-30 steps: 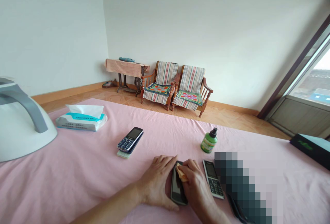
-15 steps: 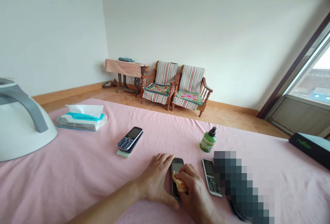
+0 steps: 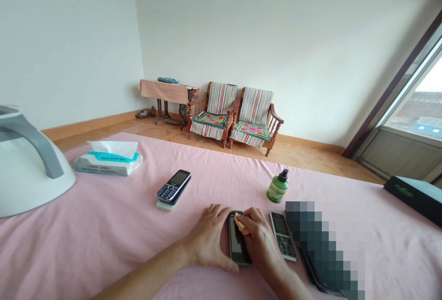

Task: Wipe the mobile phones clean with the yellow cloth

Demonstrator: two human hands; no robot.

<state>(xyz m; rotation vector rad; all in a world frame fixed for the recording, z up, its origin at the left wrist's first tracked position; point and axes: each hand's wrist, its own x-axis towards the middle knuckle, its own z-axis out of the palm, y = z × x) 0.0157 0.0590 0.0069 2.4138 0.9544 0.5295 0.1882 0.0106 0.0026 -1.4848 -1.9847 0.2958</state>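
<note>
A dark phone [image 3: 236,243] with a grey screen lies face up on the pink cloth cover. My left hand [image 3: 209,235] steadies it from the left, fingertips by its top end and thumb near its bottom end. Bunched in the closed fingers of my right hand [image 3: 258,233] is a small yellow-orange cloth [image 3: 241,224], pressed on the upper part of the screen. The right hand covers the phone's right edge. Just right of it lies a silver keypad phone [image 3: 283,236]. Behind that stands a green spray bottle [image 3: 277,188] with a black top.
Stacked phones [image 3: 173,186] lie left of centre on the pink cover [image 3: 113,221]. A tissue pack [image 3: 107,158] and a white kettle-like vessel [image 3: 31,166] stand at left. A pixelated dark shape [image 3: 321,244] sits at right, with a black box [image 3: 410,198] beyond. Two chairs [image 3: 253,115] stand behind.
My right hand has slid the cloth up along the phone's screen toward its top end, baring the lower screen. The left hand stays by the phone.
</note>
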